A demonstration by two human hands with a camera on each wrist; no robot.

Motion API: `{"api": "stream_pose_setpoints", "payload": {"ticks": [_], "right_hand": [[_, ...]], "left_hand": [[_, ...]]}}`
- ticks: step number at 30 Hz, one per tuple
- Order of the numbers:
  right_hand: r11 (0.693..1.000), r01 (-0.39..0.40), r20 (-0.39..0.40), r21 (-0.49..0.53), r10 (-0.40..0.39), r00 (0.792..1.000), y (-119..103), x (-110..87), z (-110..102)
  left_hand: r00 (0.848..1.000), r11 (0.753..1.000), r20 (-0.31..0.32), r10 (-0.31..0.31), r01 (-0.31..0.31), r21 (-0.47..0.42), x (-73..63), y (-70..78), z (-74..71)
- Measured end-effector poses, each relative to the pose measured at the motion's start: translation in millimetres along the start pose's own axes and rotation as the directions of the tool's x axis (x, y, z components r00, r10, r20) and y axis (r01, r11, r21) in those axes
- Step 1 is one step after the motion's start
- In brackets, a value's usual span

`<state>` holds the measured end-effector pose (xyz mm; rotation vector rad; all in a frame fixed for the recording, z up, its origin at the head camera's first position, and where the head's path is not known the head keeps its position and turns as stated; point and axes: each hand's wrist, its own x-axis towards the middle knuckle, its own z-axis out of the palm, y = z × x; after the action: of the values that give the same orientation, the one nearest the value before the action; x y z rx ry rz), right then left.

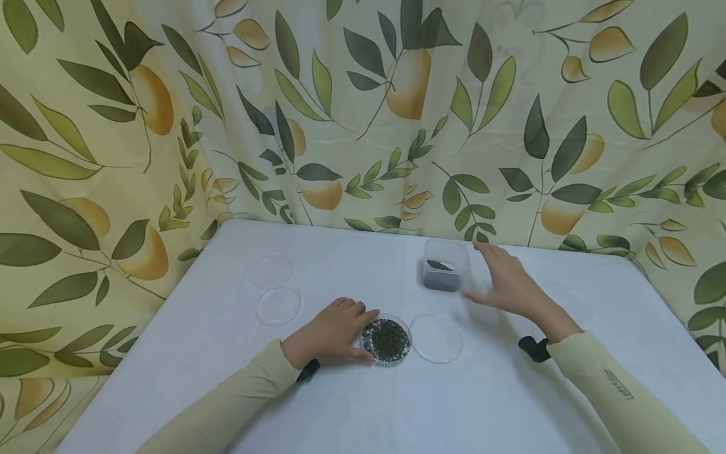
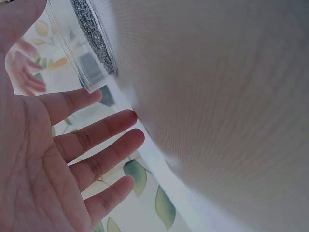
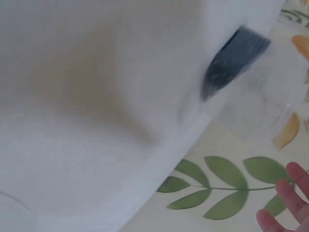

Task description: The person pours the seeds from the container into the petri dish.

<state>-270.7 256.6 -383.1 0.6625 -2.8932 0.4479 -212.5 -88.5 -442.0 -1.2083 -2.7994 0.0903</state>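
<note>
My left hand [image 1: 334, 331] holds a clear petri dish [image 1: 387, 364] at its left side, between thumb and index finger. Dark green and white grains fill the dish. Seen from the left wrist, the other fingers [image 2: 104, 162] spread out straight beside the dish wall [image 2: 79, 65]. My right hand [image 1: 507, 284] is raised with fingers apart, just right of a clear square plastic box [image 1: 447, 252]. Dark grains [image 1: 441, 277] lie in the lower part of that box. In the right wrist view, only fingertips [image 3: 289, 193] show at the lower right, apart from the box [image 3: 256, 106].
A clear round lid [image 1: 437, 338] lies right beside the filled dish. Two more clear round pieces lie at the left, one at the back [image 1: 272, 271] and one nearer [image 1: 279, 306]. Faint clear discs lie near the right forearm. A leaf-patterned curtain [image 1: 363, 157] stands behind the white table [image 1: 351, 410].
</note>
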Motion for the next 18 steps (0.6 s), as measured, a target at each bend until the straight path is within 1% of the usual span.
{"api": "stream_pose_setpoints", "payload": {"ticks": [3, 6, 13, 18], "right_hand": [[0.998, 0.069, -0.048, -0.002, -0.069, 0.996, -11, -9.2, -2], [0.991, 0.137, -0.069, -0.002, -0.137, 0.988, -20, -17.0, -1], [0.975, 0.221, -0.029, 0.019, -0.221, 0.975, -34, -33.8, 11], [0.959, 0.283, 0.001, 0.017, -0.283, 0.959, -38, -42.5, 21]], "left_hand": [[1.000, 1.000, 0.001, -0.001, 0.001, 0.000, -0.5, -0.5, -0.2], [1.000, 1.000, 0.006, -0.007, 0.007, -0.002, -0.9, -0.7, -0.4], [1.000, 1.000, 0.014, -0.009, 0.009, -0.011, -1.2, 1.1, -2.0], [1.000, 1.000, 0.015, -0.011, 0.011, -0.015, -0.3, 1.6, -2.4]]}}
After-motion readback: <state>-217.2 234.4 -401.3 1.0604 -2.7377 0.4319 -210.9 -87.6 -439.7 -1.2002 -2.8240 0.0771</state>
